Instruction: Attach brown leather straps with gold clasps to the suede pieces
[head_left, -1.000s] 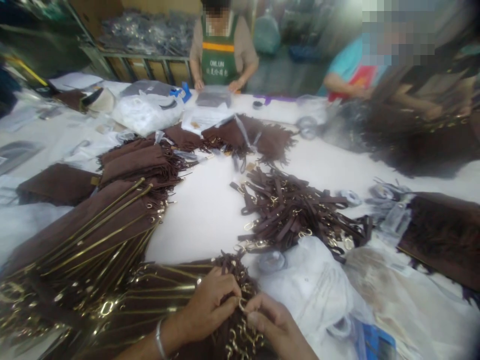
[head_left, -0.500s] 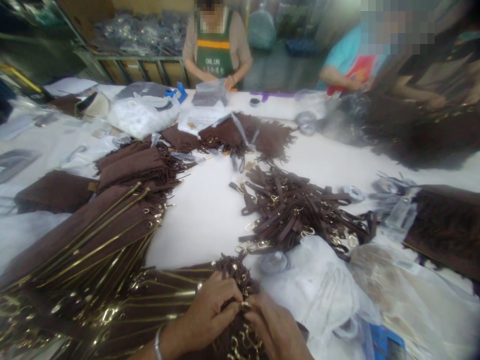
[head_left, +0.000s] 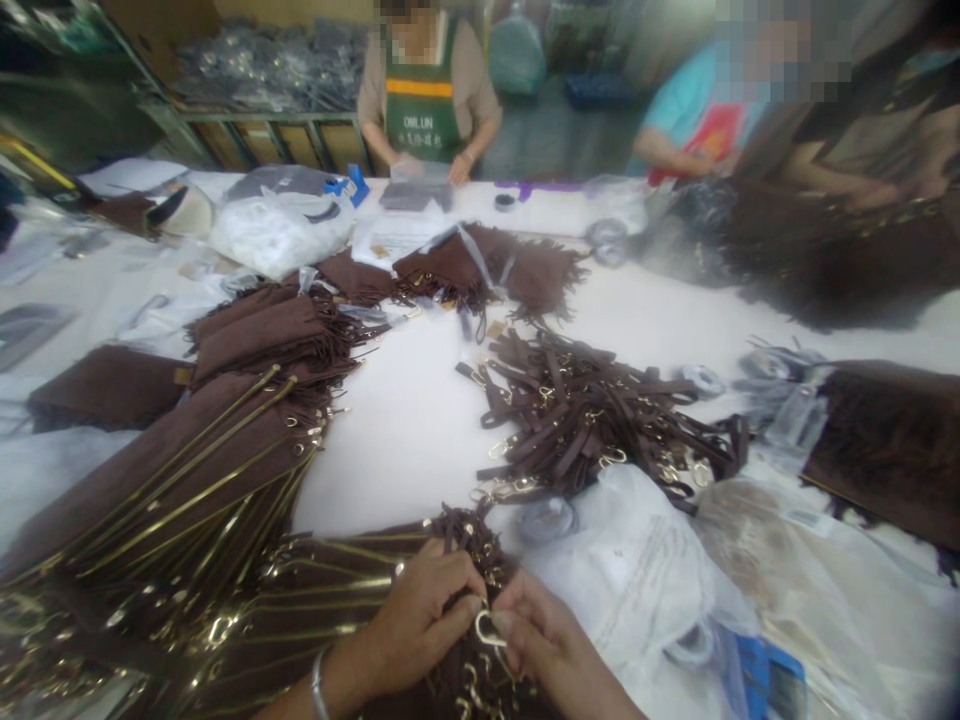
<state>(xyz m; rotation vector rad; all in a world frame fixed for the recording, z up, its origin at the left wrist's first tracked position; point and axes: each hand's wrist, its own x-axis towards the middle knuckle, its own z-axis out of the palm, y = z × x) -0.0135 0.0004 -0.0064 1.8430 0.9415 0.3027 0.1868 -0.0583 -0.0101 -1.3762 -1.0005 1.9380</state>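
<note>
My right hand (head_left: 536, 630) pinches a gold metal clasp (head_left: 491, 632) between thumb and fingers. Close beside it, my left hand (head_left: 431, 615) is closed, thumb against fingers, at the clasp's upper end; the small part in its grip is hidden, though it sits at the clasp's base. Both hands are over a stack of brown zippered pouches (head_left: 322, 600) with gold zippers and dark tassels. More gold clasps hang just below my fingers. A heap of brown wrist straps (head_left: 592, 410) with gold hooks lies ahead to the right.
Brown fringed pouches (head_left: 255, 335) are piled at the left, others (head_left: 487, 262) farther back. White plastic bags (head_left: 637, 570) and a blue object (head_left: 769, 675) lie at my right. Across the table, a person in a green apron (head_left: 420, 110) handles a plastic-wrapped item; more people work at the right.
My right hand has moved slightly right, away from the left, and the gold clasp between them now shows plainly. The left hand has hardly moved.
</note>
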